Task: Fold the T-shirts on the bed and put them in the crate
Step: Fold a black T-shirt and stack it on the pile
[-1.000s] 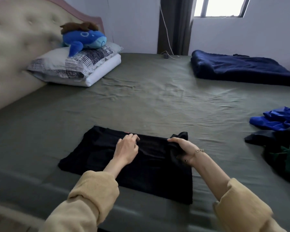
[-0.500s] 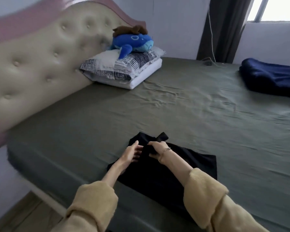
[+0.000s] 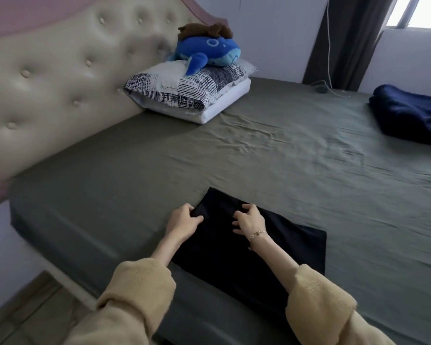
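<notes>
1. The black T-shirt [image 3: 249, 247] lies flat on the olive sheet of the bed [image 3: 271, 155], close to the near edge and within easy reach of both arms. It forms a compact dark rectangle, so it looks partly folded, probably placed here because the firm, open surface lets the layers be stacked squarely.
2. The left hand [image 3: 183, 221] sits at the shirt's far left edge, fingers curled over the cloth and thumb tucked against it. It appears to pinch that edge, likely to pin the layers while they are aligned.
3. The right hand [image 3: 249, 220] rests on top of the fabric just beside the left, palm down and fingers bent and spread. Whether it grips a fold or only presses is not something I can tell.
4. Both forearms reach forward from tan sleeves and converge on the same end of the shirt; a bracelet shows at the right wrist.
5. No crate is in view, so stowing is judged not yet done.
6. A patterned pillow [image 3: 184, 88] with a blue plush toy [image 3: 209, 51] sits by the headboard, and a navy blanket [image 3: 408, 115] lies at the far right.
</notes>
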### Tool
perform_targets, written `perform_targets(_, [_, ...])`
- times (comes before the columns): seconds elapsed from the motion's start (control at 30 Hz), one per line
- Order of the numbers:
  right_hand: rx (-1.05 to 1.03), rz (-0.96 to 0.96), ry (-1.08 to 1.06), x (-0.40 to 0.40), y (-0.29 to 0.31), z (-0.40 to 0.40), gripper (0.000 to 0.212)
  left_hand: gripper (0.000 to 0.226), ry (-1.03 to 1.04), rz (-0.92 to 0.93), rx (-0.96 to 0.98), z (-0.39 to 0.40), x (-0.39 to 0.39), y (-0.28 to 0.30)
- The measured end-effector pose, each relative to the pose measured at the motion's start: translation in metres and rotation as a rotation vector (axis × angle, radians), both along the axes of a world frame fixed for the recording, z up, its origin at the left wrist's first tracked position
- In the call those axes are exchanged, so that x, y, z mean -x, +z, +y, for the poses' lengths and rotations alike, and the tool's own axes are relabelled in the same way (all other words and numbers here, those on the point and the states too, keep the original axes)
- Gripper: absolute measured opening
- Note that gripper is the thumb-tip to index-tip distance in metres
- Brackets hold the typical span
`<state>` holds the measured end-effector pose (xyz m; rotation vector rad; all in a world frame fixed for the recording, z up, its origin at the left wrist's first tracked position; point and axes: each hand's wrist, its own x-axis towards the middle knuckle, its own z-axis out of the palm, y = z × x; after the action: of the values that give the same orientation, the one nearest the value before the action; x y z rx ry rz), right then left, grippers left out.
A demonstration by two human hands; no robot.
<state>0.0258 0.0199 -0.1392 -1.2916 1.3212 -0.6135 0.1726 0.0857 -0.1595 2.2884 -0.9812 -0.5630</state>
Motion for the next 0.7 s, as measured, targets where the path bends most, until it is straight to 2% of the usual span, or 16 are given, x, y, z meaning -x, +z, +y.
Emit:
perform_targets(0.13, [0.295, 0.406, -0.044, 0.052, -0.002, 0.004, 0.036, 0.042, -0.112, -0.510, -0.101, 0.004, 0.032, 0.011])
perform_targets(0.2, [0.336, 0.574, -0.060, 0.074, -0.003, 0.006, 0.038, 0.048, -0.239, -0.587, -0.085, 0.004, 0.050, 0.010])
perform_targets(0.27, [0.314, 0.656, -0.086, 0.095, -0.006, 0.010, 0.041, 0.053, -0.407, -0.581, -0.085, 0.005, 0.074, 0.008])
perform_targets(0.43, [0.254, 0.674, -0.247, 0.134, -0.015, 0.026, 0.054, 0.055, -0.680, -0.365, -0.100, 0.007, 0.128, -0.007])
perform_targets(0.57, [0.139, 0.581, -0.291, 0.153, -0.010, 0.040, 0.061, 0.072, -0.692, -0.478, -0.145, 0.014, 0.148, -0.018])
perform_targets(0.7, [-0.013, 0.496, -0.156, 0.153, -0.003, 0.036, 0.048, 0.055, -0.677, -0.509, -0.178, 0.014, 0.150, -0.017])
